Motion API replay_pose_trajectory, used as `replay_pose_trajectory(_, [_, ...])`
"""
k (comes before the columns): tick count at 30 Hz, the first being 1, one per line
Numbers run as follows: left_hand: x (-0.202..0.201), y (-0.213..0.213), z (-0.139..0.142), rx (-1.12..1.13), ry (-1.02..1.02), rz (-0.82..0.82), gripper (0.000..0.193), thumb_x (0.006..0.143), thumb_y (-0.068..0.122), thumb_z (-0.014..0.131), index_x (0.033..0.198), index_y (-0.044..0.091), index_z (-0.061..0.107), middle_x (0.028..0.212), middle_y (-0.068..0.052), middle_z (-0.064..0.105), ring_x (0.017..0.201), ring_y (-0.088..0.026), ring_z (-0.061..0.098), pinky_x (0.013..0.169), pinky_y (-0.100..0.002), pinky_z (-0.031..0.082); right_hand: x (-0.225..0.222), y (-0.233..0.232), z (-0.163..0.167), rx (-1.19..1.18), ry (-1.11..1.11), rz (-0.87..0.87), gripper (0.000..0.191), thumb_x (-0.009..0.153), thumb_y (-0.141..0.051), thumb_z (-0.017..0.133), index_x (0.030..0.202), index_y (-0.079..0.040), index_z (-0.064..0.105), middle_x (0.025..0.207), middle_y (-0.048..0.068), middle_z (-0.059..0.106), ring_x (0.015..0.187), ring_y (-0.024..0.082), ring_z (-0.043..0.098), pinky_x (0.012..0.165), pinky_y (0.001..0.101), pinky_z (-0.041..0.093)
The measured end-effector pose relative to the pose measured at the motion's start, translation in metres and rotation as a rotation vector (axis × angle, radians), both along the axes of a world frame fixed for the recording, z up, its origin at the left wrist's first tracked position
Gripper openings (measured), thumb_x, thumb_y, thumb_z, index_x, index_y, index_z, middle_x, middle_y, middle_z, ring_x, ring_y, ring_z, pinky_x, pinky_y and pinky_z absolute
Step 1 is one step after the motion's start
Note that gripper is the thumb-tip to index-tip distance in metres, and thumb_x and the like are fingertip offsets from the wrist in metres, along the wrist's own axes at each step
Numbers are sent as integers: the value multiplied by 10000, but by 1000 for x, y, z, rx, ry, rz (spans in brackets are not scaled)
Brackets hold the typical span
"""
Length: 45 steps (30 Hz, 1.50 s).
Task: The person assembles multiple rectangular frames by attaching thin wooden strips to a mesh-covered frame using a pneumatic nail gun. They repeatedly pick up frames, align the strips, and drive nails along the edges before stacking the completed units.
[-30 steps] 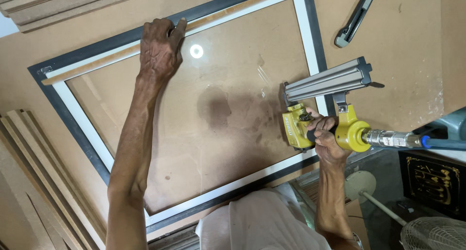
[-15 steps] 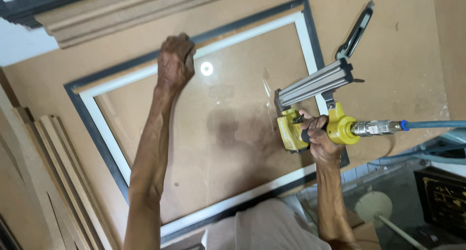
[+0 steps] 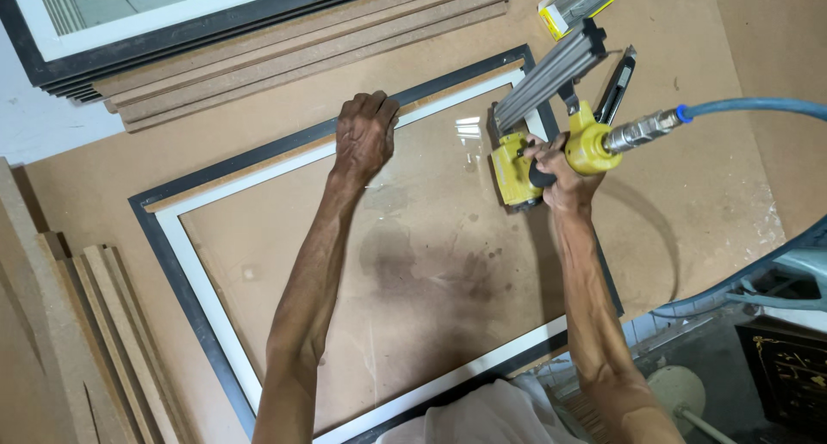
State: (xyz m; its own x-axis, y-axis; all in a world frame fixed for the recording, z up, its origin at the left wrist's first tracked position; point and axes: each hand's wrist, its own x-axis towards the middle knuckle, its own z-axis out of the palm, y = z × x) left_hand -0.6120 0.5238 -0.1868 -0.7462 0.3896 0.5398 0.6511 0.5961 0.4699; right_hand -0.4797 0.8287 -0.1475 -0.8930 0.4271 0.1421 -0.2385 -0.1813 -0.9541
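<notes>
My right hand (image 3: 560, 173) is clamped around the yellow nail gun (image 3: 551, 121), over the picture frame's (image 3: 185, 263) far right corner. My left hand (image 3: 365, 134) presses flat on its far edge, fingers together; bare glass (image 3: 405, 272) spreads below both.

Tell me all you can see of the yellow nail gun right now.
The nail gun has a yellow body, a long grey metal magazine angled up to the right, and a metal fitting joined to a blue air hose. The right hand grips its handle. Its nose points down at the picture frame, near the far right corner. Whether it touches is unclear.
</notes>
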Motion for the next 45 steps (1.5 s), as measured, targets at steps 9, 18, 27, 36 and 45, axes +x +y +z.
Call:
replay_pose_trajectory(9, [-4, -2, -16, 64, -169, -10, 52, 851, -2, 702, 887, 20, 733, 858, -120, 720, 845, -272, 591, 825, -432, 470, -43, -4, 20, -3, -104, 25, 246, 735, 64, 660, 948, 9, 549, 745, 75, 571, 636, 248, 669, 924, 495, 625])
replay_pose_trajectory(18, [-10, 1, -35, 49, -185, -21, 52, 880, -7, 706, 884, 26, 747, 864, -126, 728, 809, -224, 583, 889, -429, 484, -52, -11, 17, 79, -144, -15, 202, 785, 29, 690, 959, 49, 588, 713, 118, 628, 672, 269, 706, 702, 402, 643])
replay_pose_trajectory(27, [-9, 2, -28, 90, -230, -14, 104, 844, -30, 689, 909, 4, 763, 847, -132, 728, 848, -266, 572, 818, -434, 480, -54, -8, 7, 57, -69, -1, 180, 821, 36, 681, 967, 38, 576, 699, 85, 584, 593, 220, 621, 852, 440, 690])
replay_pose_trajectory(36, [-8, 0, -40, 77, -256, -14, 86, 857, -16, 698, 910, 10, 761, 887, -131, 739, 850, -268, 568, 845, -442, 490, -44, -2, -4, 60, -153, -23, 168, 810, 41, 670, 960, 21, 596, 765, 89, 618, 709, 238, 698, 689, 371, 614])
replay_pose_trajectory(45, [-3, -31, -16, 59, -148, -77, 98, 862, 19, 714, 957, 6, 697, 931, -157, 711, 970, -303, 630, 870, -465, 450, -24, -105, 5, -67, -80, 150, 227, 785, 81, 704, 959, 18, 572, 737, 76, 581, 638, 203, 637, 698, 394, 642])
